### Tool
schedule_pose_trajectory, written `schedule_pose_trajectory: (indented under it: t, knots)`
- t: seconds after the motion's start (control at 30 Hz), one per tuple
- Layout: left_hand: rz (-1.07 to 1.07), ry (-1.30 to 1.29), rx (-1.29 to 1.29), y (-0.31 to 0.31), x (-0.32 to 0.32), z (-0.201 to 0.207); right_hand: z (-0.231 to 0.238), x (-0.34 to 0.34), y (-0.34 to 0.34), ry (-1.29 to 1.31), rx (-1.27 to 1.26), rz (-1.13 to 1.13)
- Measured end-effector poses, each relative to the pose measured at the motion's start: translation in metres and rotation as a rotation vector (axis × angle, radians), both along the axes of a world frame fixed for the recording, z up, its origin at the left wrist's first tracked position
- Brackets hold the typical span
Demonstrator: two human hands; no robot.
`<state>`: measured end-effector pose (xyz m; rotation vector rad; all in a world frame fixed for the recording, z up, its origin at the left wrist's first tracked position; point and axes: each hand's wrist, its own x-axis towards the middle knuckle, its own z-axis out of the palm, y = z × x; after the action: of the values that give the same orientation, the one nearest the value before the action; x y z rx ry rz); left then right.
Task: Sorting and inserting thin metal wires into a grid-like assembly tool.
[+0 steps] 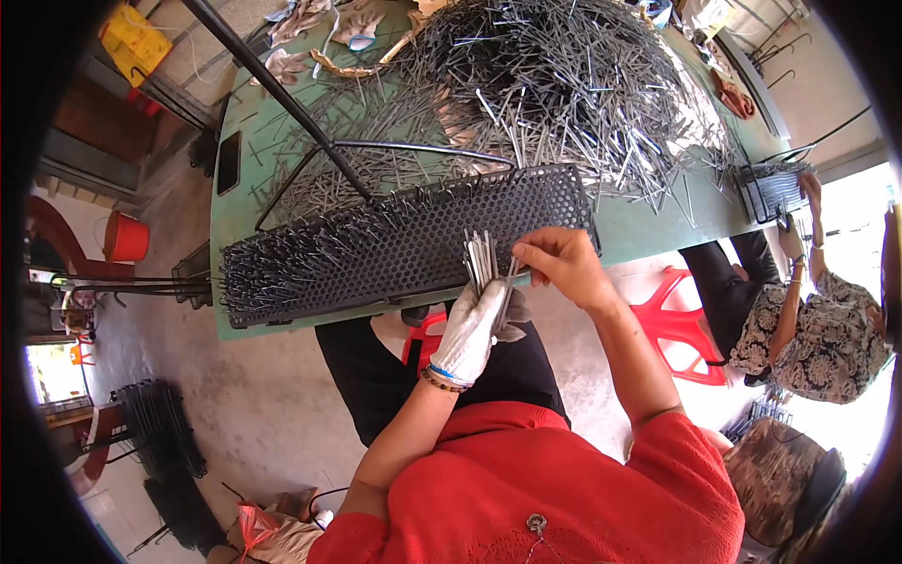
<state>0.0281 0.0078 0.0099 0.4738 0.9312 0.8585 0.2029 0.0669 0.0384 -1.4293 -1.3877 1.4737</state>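
Right grip (pixel 568 268), bare: thumb and finger pinching slim metal at the right side of the bundle; one rod or several, can't tell. Left grip (pixel 472 329), white glove: wrapped around the rod bundle (pixel 480 260), tips up, by the near edge of the black perforated rack (pixel 489 218), right half. Rack lies slanted along the near edge of the green surface (pixel 648 242). Its left end is densely filled with upright rods (pixel 282 268), thinning along the far edge; bare holes toward the right. Big loose rod pile (pixel 564 85) behind, strays spread left. Phone (pixel 228 162) at left edge, work gloves (pixel 360 30) at far left. Co-worker (pixel 808 329) at right, hands at a smaller rack (pixel 772 193).
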Motion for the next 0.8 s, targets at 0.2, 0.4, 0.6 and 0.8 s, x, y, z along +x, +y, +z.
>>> schedule_pose_trajectory:
  t: [0.2, 0.4, 0.6, 0.8]
  knots:
    - [0.025, -0.042, -0.03, -0.002, -0.001, -0.005, 0.02, 0.023, 0.032, 0.194, 0.185, -0.111]
    - [0.023, -0.036, -0.023, -0.004, 0.0, -0.002, 0.019, 0.038, 0.077, -0.08, 0.544, -0.216]
    - [0.025, 0.0, -0.032, -0.006, 0.0, -0.001, 0.015, 0.038, 0.093, -0.104, 0.624, -0.163]
    - [0.03, -0.002, -0.041, -0.006, 0.001, -0.002, 0.008, 0.035, 0.097, -0.119, 0.667, -0.168]
